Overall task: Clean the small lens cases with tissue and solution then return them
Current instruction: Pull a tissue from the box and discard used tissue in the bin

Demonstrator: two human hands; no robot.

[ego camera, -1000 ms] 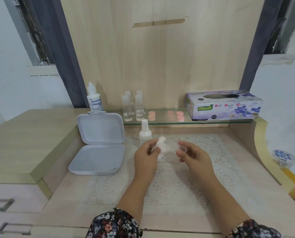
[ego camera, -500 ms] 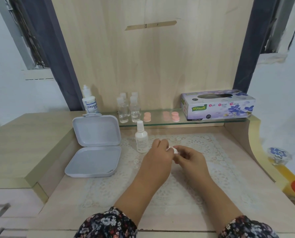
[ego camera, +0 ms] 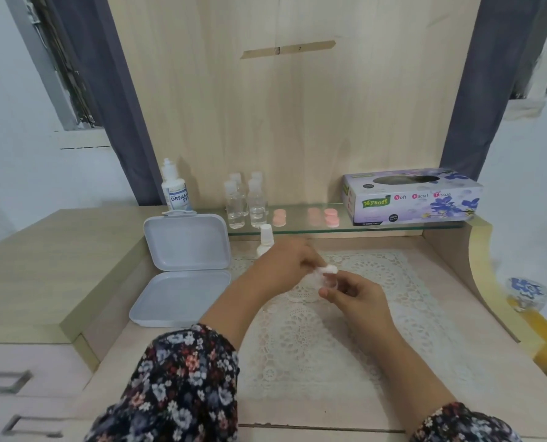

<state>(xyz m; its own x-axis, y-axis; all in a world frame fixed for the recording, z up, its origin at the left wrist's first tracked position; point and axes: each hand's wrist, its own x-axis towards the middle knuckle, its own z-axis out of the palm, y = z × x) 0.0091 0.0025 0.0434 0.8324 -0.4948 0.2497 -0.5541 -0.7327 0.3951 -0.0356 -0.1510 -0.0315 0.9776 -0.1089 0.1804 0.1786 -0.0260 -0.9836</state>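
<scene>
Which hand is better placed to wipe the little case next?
Left. The left hand pinches the tissue wad right against the small clear case, which the right hand grips steady over the lace mat.

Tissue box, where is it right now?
In the head view the tissue box sits at the right end of the glass shelf, right of the pink lens cases.

Pale wood back panel (ego camera: 297, 122), grey curtains (ego camera: 106, 106) either side, white walls (ego camera: 17, 173), drawer unit (ego camera: 26, 378) at left.
</scene>
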